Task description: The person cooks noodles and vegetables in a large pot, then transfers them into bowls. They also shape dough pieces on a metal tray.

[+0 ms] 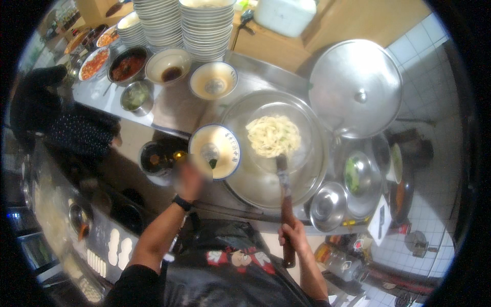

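Wide pale noodles [273, 136] lie in a strainer over a large round metal pot [245, 188]. My right hand [292, 234] is closed around the strainer's long wooden handle [287, 203]. At the left, my left hand [190, 180], blurred and wearing a black wristband, is at the rim of a blue-edged bowl [226, 147] and seems to hold it. Inside that bowl is a small dark green piece. The bowl is beside the pot's left edge. Another pale bowl [213, 81] rests on the counter behind it.
Tall stacks of bowls [207, 34] stand at the back, near bowls of red sauce [127, 65] and chopped toppings [94, 64]. A big metal lid [355, 88] leans at the right, above a metal bowl [328, 206] and greens [352, 174]. Another person [80, 132] is at the far left.
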`<state>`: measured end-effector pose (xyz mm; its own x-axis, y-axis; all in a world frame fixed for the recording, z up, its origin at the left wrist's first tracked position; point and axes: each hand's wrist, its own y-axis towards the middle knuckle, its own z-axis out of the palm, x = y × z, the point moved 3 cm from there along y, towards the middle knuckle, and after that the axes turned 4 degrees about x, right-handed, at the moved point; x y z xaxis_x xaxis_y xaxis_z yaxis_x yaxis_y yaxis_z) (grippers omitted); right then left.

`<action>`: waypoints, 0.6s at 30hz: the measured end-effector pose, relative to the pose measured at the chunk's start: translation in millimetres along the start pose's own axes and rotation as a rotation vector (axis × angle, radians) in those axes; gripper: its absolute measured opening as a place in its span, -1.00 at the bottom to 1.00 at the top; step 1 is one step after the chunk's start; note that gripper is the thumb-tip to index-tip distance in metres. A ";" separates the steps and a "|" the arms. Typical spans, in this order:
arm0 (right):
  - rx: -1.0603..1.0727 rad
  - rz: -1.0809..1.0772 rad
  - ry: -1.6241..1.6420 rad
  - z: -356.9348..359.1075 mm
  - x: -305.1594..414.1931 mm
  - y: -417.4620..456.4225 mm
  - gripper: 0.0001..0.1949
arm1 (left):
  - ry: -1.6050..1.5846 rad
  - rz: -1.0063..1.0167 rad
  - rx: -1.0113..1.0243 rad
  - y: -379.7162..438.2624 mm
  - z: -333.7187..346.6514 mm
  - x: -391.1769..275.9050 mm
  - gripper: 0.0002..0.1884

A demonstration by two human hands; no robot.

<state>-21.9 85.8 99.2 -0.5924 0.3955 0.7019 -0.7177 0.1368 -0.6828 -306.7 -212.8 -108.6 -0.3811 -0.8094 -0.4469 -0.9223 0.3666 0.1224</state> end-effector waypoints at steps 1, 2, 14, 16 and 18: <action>-0.023 -0.005 0.020 1.4 -0.2 -1.5 -0.61 | -0.070 -0.041 0.033 -0.5 -16.3 -7.4 -0.66; -0.046 -0.010 0.039 4.7 0.1 -4.0 -0.62 | -0.243 -0.133 0.112 3.5 -30.9 -14.0 -0.68; -0.042 -0.068 -0.082 13.6 -5.6 -15.3 -0.70 | -0.636 -0.396 0.007 37.8 -16.8 -51.1 -0.81; -0.038 -0.122 -0.058 22.9 -13.7 -10.5 -0.72 | -0.754 -0.500 0.171 49.7 -12.3 -65.1 -0.79; -0.040 -0.107 -0.036 27.8 -7.2 -10.6 -0.73 | -0.855 -0.412 0.149 54.5 -30.2 -92.7 -0.77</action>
<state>-20.2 56.3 107.1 -0.5269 0.3436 0.7774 -0.7627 0.2124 -0.6109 -323.5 -131.6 -33.7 0.2019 -0.3004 -0.9322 -0.9331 0.2303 -0.2763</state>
